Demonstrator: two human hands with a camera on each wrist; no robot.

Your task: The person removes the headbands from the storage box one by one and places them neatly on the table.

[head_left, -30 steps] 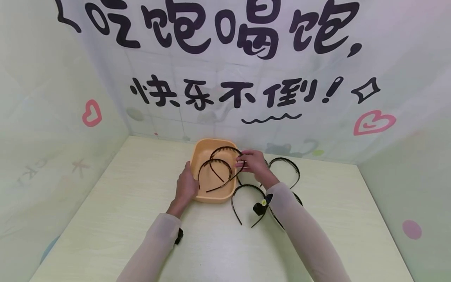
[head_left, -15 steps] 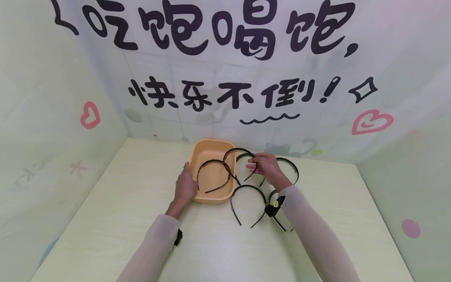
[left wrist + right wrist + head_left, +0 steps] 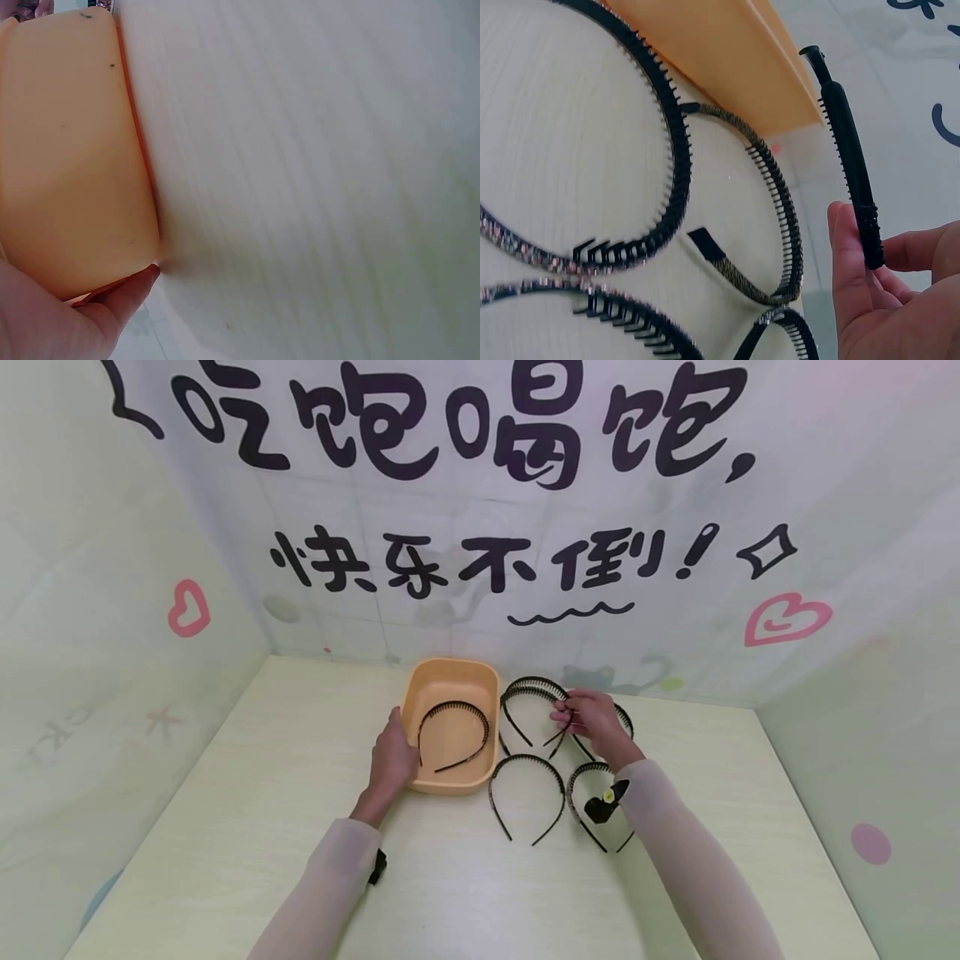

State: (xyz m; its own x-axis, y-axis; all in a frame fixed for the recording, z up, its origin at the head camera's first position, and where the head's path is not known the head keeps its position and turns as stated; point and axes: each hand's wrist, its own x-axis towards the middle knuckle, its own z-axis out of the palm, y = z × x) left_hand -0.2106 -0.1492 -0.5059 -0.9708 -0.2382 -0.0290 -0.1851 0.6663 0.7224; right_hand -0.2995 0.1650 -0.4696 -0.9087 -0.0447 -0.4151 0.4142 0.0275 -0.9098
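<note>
An orange basin [image 3: 483, 681] stands mid-table, and a black toothed headband [image 3: 453, 735] lies inside it. My left hand [image 3: 395, 752] grips the basin's near left rim; in the left wrist view a fingertip [image 3: 124, 296] lies against the basin wall [image 3: 67, 150]. My right hand [image 3: 564, 714] is to the right of the basin, just above the table. It pinches a second black headband [image 3: 528, 687], whose straight end [image 3: 847, 150] sticks up from my fingers [image 3: 851, 277] in the right wrist view.
Several more black headbands lie on the table right of the basin: one [image 3: 525, 793] near the front, one [image 3: 592, 772] partly under my right wrist, one [image 3: 626, 720] behind my hand. Printed cloth walls [image 3: 480, 527] enclose the table on three sides.
My right hand has carried its headband from over the basin to the right, out past the rim and above the headbands on the table. The left hand has stayed on the basin.
</note>
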